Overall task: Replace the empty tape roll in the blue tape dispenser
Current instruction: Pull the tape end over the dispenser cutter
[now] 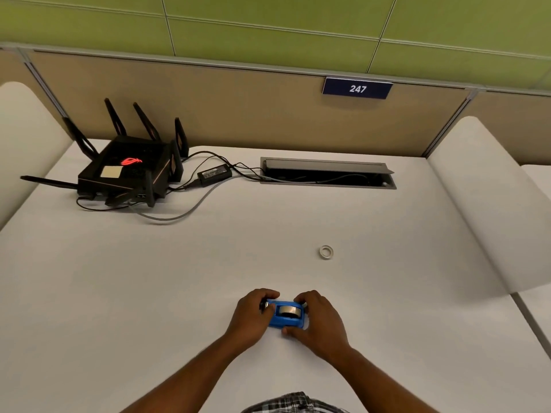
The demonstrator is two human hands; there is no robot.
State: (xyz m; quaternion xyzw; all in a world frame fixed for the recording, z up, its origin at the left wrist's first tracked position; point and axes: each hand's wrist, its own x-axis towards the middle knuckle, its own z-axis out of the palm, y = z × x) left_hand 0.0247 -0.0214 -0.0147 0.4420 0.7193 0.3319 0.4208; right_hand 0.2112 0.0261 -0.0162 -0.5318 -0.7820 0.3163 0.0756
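The blue tape dispenser sits on the white table near its front edge. A tape roll lies in its cradle, seen from above. My left hand grips the dispenser's left end, where a small dark part shows under the fingers. My right hand wraps around the right end and the front side. A small whitish empty ring lies flat on the table, well beyond the dispenser and a little to the right, untouched.
A black router with antennas and its power brick with cables stand at the back left. An open cable tray is set into the table at the back. White side dividers flank the desk.
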